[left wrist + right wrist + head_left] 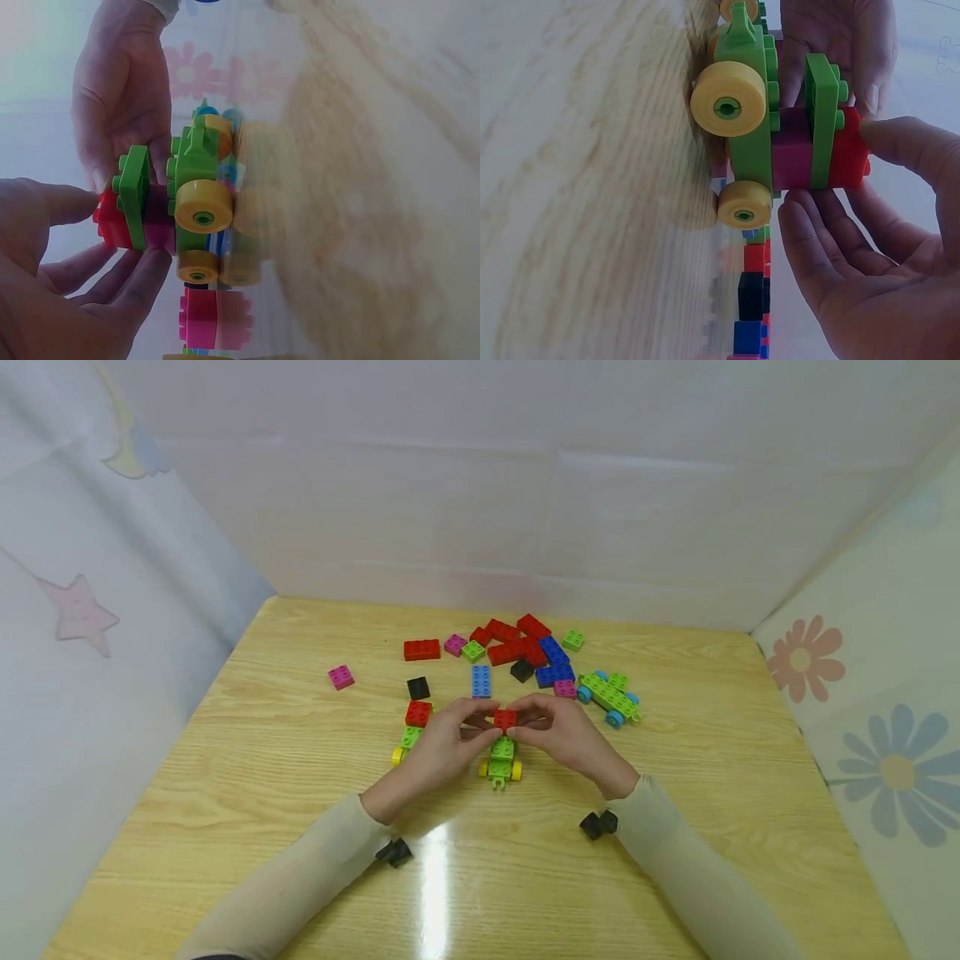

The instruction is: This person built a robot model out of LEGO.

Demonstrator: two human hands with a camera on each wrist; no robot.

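In the head view, a green toy car (pixel 499 767) with yellow wheels stands on the table between my hands. On its base sit a purple brick (pixel 791 159), a green plate (pixel 822 124) and a red brick (pixel 505 719) on top. My left hand (pixel 450 739) pinches the red brick from the left, its other fingers beside the purple brick in the left wrist view. From the right, my right hand (pixel 566 735) holds the same stack, a thumb or finger on the red brick. A second yellow-wheeled car (pixel 411 739) with a red brick is partly hidden by my left hand.
Behind the hands lie red bricks (pixel 507 651), blue bricks (pixel 554 652), a light blue brick (pixel 481 682) and black bricks (pixel 417 688). A pink brick (pixel 341 677) sits to the left. A green car with blue wheels (pixel 609 696) stands to the right.
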